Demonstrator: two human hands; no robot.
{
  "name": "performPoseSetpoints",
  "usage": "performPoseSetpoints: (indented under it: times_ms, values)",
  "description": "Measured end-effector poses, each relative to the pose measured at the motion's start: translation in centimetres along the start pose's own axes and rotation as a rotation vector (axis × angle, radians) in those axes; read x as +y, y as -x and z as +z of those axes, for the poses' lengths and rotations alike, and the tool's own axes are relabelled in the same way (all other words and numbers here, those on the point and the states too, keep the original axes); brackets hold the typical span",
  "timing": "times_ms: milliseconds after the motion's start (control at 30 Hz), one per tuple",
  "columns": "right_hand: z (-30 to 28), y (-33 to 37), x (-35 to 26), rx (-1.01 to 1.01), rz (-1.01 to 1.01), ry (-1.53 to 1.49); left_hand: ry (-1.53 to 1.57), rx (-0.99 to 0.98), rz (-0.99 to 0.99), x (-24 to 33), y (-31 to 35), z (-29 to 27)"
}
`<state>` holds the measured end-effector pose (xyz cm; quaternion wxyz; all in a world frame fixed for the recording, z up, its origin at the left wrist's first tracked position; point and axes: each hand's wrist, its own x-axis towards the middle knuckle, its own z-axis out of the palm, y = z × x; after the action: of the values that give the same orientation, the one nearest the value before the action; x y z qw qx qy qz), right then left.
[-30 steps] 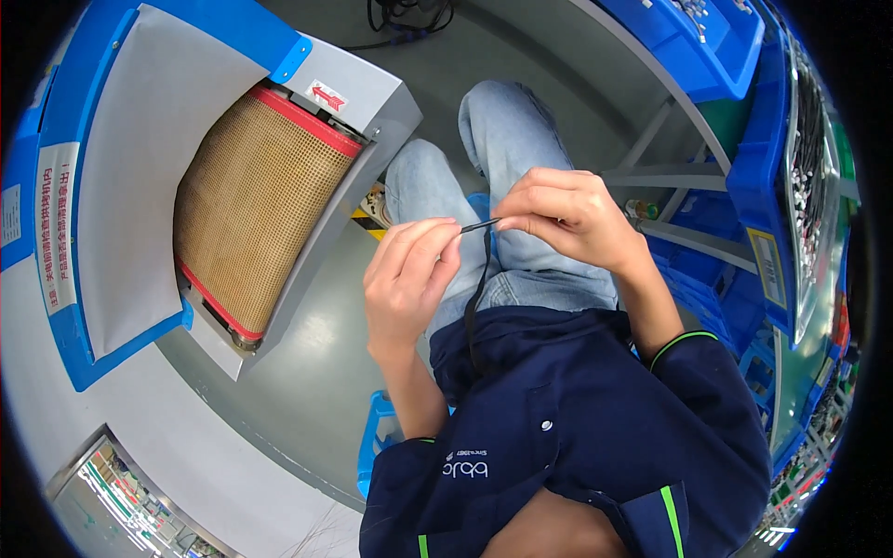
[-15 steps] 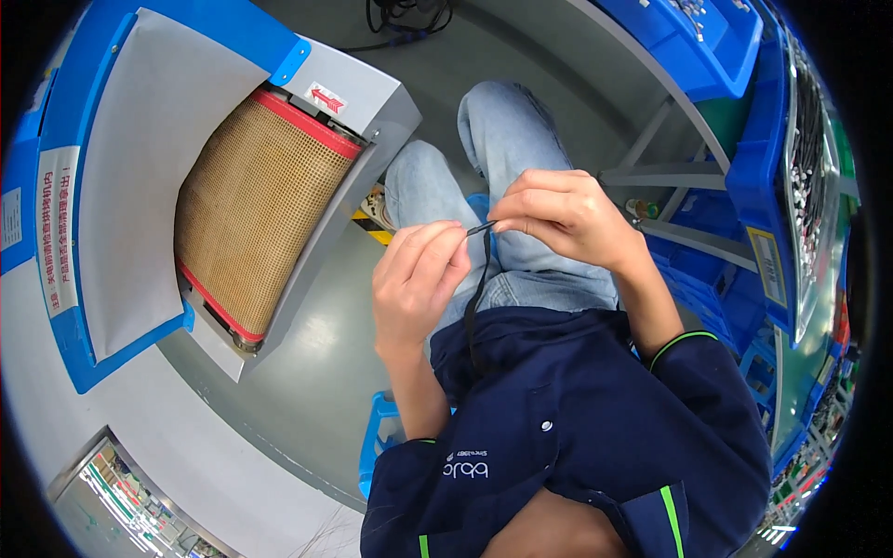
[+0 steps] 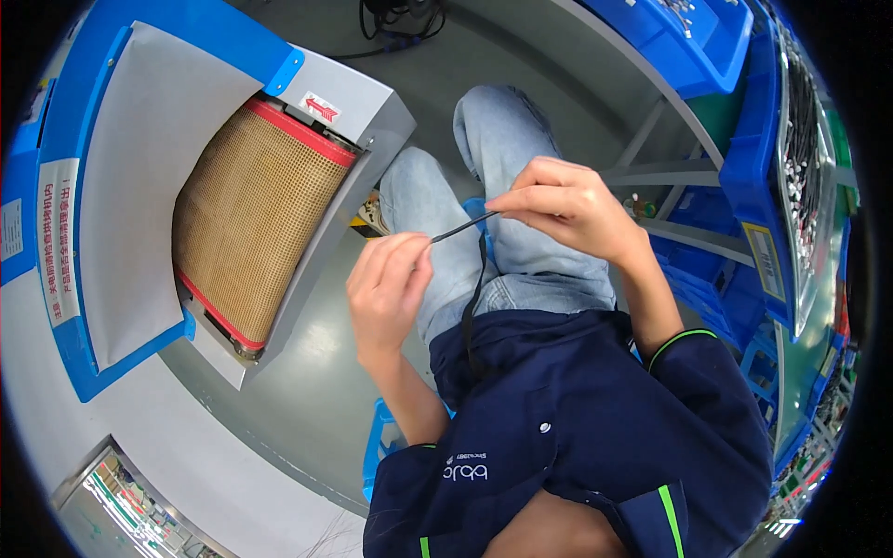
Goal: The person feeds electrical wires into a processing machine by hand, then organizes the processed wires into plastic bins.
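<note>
A thin black cable is stretched at a slant between my two hands, above my lap. My left hand pinches its lower left end between thumb and fingers. The upper right end is gripped by my right hand, thumb against the fingers. Both tips of the cable are hidden in my fingers. A flat black strap hangs just below the cable and runs down to my dark blue jacket; whether it joins the cable I cannot tell.
At left, a machine with a brown mesh conveyor belt sits under a blue-framed pale cover. Blue bins stand along the right, one holding a clear bag of dark cables. A blue stool shows beneath me.
My left hand has moved left and slightly down, away from my right hand. A longer stretch of the cable now shows between them.
</note>
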<state>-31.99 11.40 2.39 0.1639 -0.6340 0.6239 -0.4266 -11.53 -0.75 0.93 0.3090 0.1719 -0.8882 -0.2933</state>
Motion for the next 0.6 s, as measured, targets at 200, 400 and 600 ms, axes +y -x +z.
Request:
performPoseSetpoints:
  times_ms: [200,400,600]
  values:
    - [-2.8,1.0,1.4,0.025,0.1,0.134,-0.095,0.063,-0.177,-1.3,1.7,-1.6]
    - [-5.2,2.1,2.8,0.035,0.125,0.243,-0.182,0.123,-0.327,-2.4,3.8,-3.2]
    - [-5.4,2.5,2.7,0.041,0.138,0.196,-0.207,0.122,-0.361,-2.4,4.3,-3.6]
